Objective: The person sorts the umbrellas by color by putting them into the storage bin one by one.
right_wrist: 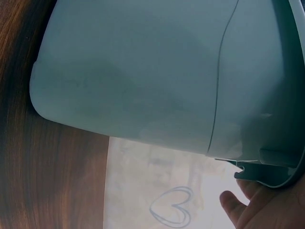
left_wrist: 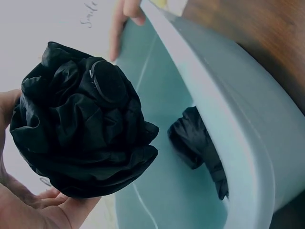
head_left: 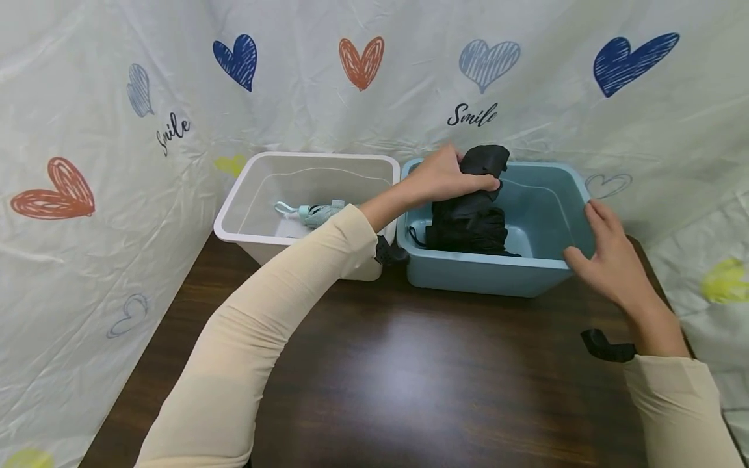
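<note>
My left hand (head_left: 447, 177) grips a black folded umbrella (head_left: 484, 160) above the blue bin (head_left: 480, 276). In the left wrist view this umbrella (left_wrist: 81, 119) shows end-on as a bunch of crumpled fabric, with fingers around its lower and left sides. Another black folded umbrella (head_left: 468, 231) lies inside the blue bin, partly covered by the raised one in the head view. My right hand (head_left: 614, 260) holds the blue bin's right rim, some fingers outside and the thumb over the edge. Several fingers (right_wrist: 233, 207) show beneath the rim in the right wrist view.
A white bin (head_left: 251, 188) stands left of the blue one, close beside it. A light teal folded umbrella (head_left: 318, 213) lies in it, partly hidden by my left arm. Both bins are on a dark wooden table (head_left: 409, 377), against a white curtain (head_left: 409, 78) printed with hearts.
</note>
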{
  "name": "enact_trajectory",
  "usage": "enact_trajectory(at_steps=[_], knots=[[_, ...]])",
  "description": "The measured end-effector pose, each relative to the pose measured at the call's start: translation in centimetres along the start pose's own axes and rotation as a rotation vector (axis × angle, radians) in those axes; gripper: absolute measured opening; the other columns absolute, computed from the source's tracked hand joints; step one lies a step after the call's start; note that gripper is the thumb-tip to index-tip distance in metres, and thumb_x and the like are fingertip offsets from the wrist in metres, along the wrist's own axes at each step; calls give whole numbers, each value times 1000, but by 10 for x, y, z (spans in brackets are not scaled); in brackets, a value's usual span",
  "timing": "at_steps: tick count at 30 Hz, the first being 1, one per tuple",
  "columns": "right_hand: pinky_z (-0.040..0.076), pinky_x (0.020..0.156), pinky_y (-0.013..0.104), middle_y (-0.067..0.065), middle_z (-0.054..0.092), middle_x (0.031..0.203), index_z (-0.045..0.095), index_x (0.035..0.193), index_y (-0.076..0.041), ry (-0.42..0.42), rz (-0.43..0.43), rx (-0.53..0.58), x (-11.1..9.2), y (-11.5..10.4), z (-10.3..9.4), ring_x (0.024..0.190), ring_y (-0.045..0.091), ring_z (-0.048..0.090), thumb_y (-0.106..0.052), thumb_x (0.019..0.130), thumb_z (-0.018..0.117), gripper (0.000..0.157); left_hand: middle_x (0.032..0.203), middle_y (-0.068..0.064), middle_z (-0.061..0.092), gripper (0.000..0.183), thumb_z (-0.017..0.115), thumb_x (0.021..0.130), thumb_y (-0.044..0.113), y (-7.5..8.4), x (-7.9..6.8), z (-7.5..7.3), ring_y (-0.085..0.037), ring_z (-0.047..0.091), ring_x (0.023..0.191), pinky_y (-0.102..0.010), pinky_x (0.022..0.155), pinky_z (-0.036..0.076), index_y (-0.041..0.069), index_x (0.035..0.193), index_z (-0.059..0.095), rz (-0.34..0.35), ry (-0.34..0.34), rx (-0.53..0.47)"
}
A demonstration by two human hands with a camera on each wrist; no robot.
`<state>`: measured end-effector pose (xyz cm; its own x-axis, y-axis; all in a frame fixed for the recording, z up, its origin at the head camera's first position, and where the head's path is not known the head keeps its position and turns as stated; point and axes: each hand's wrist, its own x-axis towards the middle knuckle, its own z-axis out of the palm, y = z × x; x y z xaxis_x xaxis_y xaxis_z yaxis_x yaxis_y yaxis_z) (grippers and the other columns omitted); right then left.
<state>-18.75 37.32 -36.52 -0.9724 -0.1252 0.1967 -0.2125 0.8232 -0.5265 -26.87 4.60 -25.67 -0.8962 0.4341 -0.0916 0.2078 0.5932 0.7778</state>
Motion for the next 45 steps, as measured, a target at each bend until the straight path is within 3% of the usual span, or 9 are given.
enact_trajectory(at_steps=[4, 6, 12, 17, 20, 22, 23, 35, 45], knots=[[23, 118, 80, 28, 13, 175, 15, 166, 6, 6, -2, 3, 0, 0, 2, 152, 62, 25, -20, 96, 51, 83, 69, 2, 36, 50, 76, 92, 48, -3, 5, 8, -14, 41, 63, -24, 59, 33, 14, 73, 45, 8, -9, -26], [23, 118, 80, 28, 13, 175, 15, 167, 5, 6, -5, 4, 1, 0, 3, 152, 62, 25, -20, 96, 52, 83, 74, 3, 41, 46, 77, 91, 48, -4, 6, 10, -12, 43, 66, -23, 61, 36, 14, 79, 48, 0, -12, -40], [22, 119, 80, 28, 12, 175, 15, 167, 5, 8, -7, 0, 0, -1, 1, 154, 61, 23, -19, 95, 52, 84, 73, 2, 32, 49, 73, 93, 50, -2, 10, 17, -13, 39, 65, -25, 61, 33, 14, 75, 45, -29, -46, -35], [23, 118, 81, 28, 12, 176, 14, 167, 5, 8, 7, 1, 1, 0, 1, 153, 61, 24, -19, 95, 52, 84, 92, 0, 45, 57, 73, 91, 55, 1, 14, 23, -13, 47, 75, -23, 64, 37, 8, 115, 49, -91, -52, -11], [23, 118, 81, 27, 11, 176, 14, 167, 4, 5, 15, -1, 2, -1, 1, 154, 61, 24, -19, 95, 52, 84, 127, -2, 55, 89, 73, 90, 57, 2, 17, 27, -12, 57, 99, -22, 77, 46, 7, 152, 34, -126, -71, 10], [23, 118, 81, 26, 10, 177, 13, 168, 3, 1, 22, -2, 2, -2, 0, 154, 60, 23, -20, 96, 51, 84, 146, -4, 52, 101, 73, 90, 59, 3, 18, 29, -12, 60, 113, -23, 87, 50, 7, 162, 25, -137, -83, 21], [23, 118, 81, 25, 10, 177, 13, 168, 2, -1, 26, -3, 2, -2, 0, 154, 60, 23, -21, 96, 51, 84, 157, -2, 44, 111, 73, 89, 60, 3, 19, 31, -11, 59, 121, -23, 93, 51, 11, 167, 12, -148, -86, 28], [24, 117, 82, 23, 10, 177, 13, 169, 0, 4, 47, -3, -1, 1, -2, 153, 61, 25, -24, 97, 51, 85, 143, -4, 56, 109, 74, 87, 63, 14, 26, 49, -13, 64, 105, -25, 83, 53, 9, 166, 19, -163, -69, 52], [23, 117, 80, 26, 9, 177, 12, 168, 3, -6, 5, 18, -2, 2, 0, 155, 60, 22, -21, 99, 52, 83, 132, -3, 62, 103, 75, 89, 63, 20, 26, 59, -14, 67, 97, -27, 76, 55, 11, 163, 26, -141, 28, 12]])
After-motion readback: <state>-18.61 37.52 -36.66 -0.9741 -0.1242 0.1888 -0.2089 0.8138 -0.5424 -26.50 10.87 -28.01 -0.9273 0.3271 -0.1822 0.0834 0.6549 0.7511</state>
